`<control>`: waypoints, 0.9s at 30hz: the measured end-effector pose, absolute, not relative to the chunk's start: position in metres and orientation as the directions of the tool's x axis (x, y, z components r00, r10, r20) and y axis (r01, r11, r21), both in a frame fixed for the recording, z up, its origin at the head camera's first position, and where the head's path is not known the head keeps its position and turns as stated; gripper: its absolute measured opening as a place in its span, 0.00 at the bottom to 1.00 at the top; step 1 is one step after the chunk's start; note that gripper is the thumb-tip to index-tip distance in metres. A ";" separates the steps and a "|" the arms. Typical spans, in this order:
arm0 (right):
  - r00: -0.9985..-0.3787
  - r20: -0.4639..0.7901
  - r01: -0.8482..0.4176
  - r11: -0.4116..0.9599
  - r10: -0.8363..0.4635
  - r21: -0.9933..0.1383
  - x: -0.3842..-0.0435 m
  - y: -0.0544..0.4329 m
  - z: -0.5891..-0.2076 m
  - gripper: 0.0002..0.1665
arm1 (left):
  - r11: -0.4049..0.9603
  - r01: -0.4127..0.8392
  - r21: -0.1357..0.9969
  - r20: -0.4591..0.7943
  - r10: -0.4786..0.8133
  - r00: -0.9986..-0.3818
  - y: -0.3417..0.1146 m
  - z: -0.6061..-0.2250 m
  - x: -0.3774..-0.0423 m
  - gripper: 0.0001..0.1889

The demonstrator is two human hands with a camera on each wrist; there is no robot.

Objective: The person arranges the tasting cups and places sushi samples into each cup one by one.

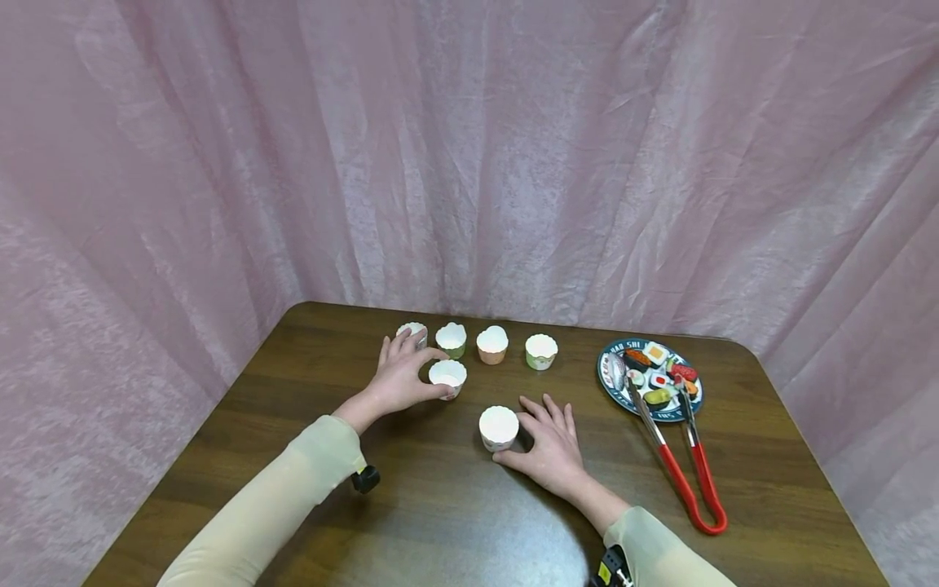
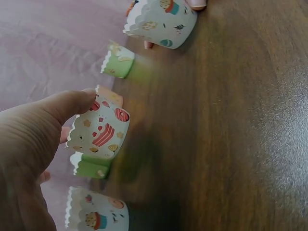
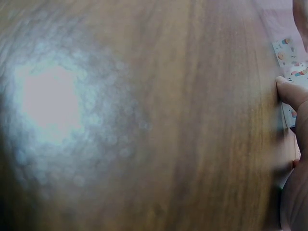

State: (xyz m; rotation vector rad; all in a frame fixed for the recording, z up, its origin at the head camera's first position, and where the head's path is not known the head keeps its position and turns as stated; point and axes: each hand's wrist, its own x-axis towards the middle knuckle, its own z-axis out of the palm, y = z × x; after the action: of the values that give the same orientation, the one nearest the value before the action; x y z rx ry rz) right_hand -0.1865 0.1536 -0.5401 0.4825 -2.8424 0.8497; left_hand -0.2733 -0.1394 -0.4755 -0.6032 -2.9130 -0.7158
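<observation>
My left hand [image 1: 399, 381] holds a white scalloped paper baking cup [image 1: 447, 375] between thumb and fingers. In the left wrist view, the thumb lies at the rim of this cup [image 2: 98, 132], printed with pink cake slices. Nearer the front, my right hand [image 1: 550, 448] grips another white baking cup [image 1: 499, 427], thumb on its near side and fingers at its right. That cup [image 2: 161, 21] shows cupcake prints at the top of the left wrist view. In the right wrist view the right thumb [image 3: 292, 92] presses on the printed cup, mostly out of frame.
Behind, a row holds a white cup [image 1: 413, 333] partly covered by left fingers, a green cup [image 1: 451, 341], an orange cup [image 1: 492, 346] and another green cup [image 1: 541, 352]. To the right, red-handled tongs [image 1: 678, 481] lean on a blue-rimmed plate [image 1: 610, 390] of sushi pieces [image 1: 655, 353].
</observation>
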 end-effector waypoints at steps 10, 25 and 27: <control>-0.939 0.221 -0.342 0.787 -0.264 -0.514 -0.185 0.153 -0.539 0.36 | 0.829 0.357 0.431 0.116 0.341 -0.933 -0.135 -0.486 -0.271 0.35; -0.938 0.223 -0.344 0.785 -0.264 -0.516 -0.185 0.153 -0.539 0.36 | 0.823 0.365 0.436 0.138 0.340 -0.930 -0.138 -0.497 -0.275 0.35; -0.939 0.220 -0.343 0.786 -0.265 -0.514 -0.185 0.153 -0.539 0.36 | 0.824 0.362 0.435 0.133 0.339 -0.931 -0.139 -0.495 -0.274 0.35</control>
State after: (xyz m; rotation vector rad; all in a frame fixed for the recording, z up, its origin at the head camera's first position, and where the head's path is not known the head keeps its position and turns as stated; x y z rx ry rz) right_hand -0.1852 0.1531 -0.5386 0.4851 -2.8389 0.8571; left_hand -0.2744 -0.1391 -0.4953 -0.5676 -2.9529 -0.7196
